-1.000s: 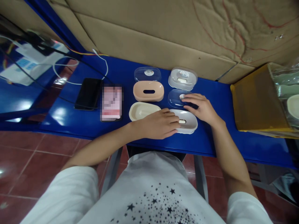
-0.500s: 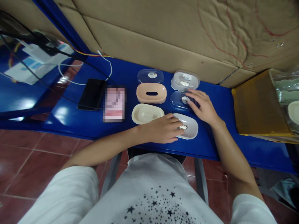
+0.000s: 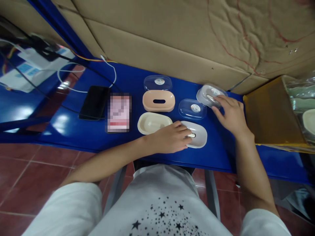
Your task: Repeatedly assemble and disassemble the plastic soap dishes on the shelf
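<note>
Broadly, a blue table runs across in front of me, with an open carton at its right. Just left of the carton sits the pale lidded box, the only one wearing its clear cover, so I judge it put together. My right hand grips its near right end, fingers above, thumb in front. My left hand lies over the left end of an uncovered white dish; I cannot tell whether it grasps. A peach shell and a cream tray are uncovered too. Two lids, the peach-side lid and the dish-side lid, lie loose, apparently unfitted. Smallest, a white insert fills the dish's slot; the peach shell's slot shows none.
</note>
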Demonstrator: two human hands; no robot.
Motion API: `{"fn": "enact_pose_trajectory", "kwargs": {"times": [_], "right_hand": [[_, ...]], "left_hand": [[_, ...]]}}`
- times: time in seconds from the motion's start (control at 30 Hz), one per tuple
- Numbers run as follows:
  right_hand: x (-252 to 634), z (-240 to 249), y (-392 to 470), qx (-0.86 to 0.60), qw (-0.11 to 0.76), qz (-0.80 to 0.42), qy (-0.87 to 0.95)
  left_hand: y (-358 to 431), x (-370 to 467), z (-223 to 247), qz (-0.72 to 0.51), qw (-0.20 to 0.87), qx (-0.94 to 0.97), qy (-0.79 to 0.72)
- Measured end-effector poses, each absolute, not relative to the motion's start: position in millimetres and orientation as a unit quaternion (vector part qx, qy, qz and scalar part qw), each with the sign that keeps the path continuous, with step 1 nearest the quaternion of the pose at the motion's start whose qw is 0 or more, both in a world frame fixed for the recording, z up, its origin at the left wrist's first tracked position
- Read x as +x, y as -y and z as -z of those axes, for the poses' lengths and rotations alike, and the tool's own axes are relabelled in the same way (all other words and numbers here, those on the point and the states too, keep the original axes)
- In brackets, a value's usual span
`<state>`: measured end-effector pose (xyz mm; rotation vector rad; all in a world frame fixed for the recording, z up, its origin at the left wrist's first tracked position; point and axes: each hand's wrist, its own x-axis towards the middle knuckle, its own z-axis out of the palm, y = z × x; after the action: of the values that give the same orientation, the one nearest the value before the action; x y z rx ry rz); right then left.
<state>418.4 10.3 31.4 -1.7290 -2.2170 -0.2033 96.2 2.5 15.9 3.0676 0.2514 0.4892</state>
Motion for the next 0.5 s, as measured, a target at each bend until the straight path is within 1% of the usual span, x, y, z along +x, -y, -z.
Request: {"fn": "enact_pose_trajectory", "kwargs": {"times": [0.13,0.23,0.4,0.5], "right_hand": [[429,-39,26,-0.625,0.156,0.103,0.758],[416,-46,36,-0.596,0.151,0.107,0.782],[373,-43,11,-0.479,0.109,0.007,0.871],[356,-35,-21,-0.468,0.093,0.001,0.879]], "left_hand": [[-3,97,-15,-0.166,0.018,0.983,-0.079],[-4,98,-15,-0.166,0.025,0.983,-0.075],[-6,98,-15,-0.158,0.026,0.984,-0.075],[-6,98,-15,-0.147,0.026,0.986,-0.076]]}}
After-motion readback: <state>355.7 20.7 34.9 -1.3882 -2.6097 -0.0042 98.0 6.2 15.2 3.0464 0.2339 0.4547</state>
